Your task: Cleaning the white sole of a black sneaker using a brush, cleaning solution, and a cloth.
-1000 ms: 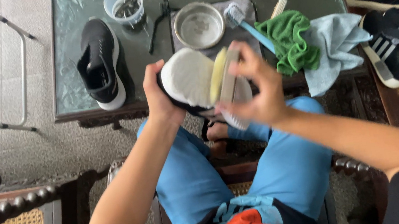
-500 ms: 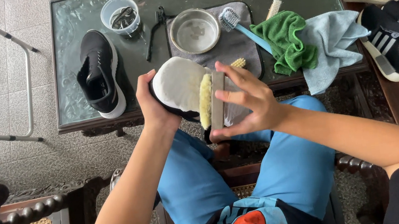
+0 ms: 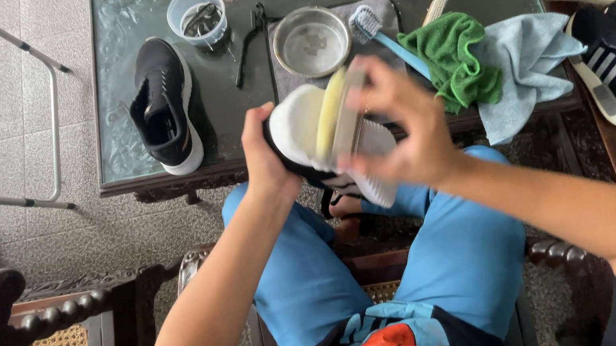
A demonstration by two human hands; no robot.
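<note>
I see my left hand [image 3: 268,166] clamped round the upturned black sneaker [image 3: 303,137] above my knees, light and soft-sided with a stiff white sole, while my blurred right hand [image 3: 399,132] pinches the wooden-backed yellow-bristled brush [image 3: 336,117] against it.

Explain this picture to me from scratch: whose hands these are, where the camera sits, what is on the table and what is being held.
There is no machine here. One camera on a seated person's head looks down at their own two hands. The left hand holds a shoe with its pale sole turned up. The right hand, blurred, presses a brush with yellowish bristles against that sole. On the glass table beyond lie a black shoe, a clear cup, a metal bowl, a blue-handled brush, a green cloth and a light blue cloth. More shoes sit at the right.
</note>
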